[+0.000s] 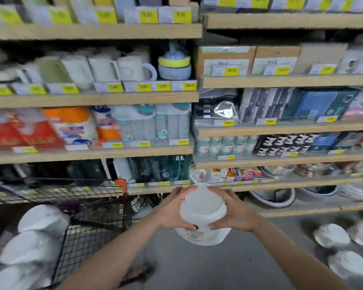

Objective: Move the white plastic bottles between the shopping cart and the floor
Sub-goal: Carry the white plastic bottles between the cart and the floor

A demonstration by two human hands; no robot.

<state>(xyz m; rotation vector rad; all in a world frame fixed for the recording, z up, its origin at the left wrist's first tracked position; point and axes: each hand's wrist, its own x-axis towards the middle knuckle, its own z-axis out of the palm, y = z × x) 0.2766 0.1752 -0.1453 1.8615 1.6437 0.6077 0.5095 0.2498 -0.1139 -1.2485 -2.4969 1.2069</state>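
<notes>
I hold a large white plastic bottle (203, 216) in mid-air between both hands, above the grey floor (228, 268). My left hand (172, 210) grips its left side and my right hand (233, 212) grips its right side. The black wire shopping cart (96, 233) stands at the lower left, with three white bottles (36, 245) stacked in it. Three more white bottles (333, 237) sit on the floor at the lower right. The view is blurred by motion.
Wooden store shelves (92, 99) fill the scene ahead, stocked with mugs, packaged goods and boxes with yellow price tags. Bowls and plates (275, 197) rest on the lowest shelf to the right. Open floor lies between the cart and the floor bottles.
</notes>
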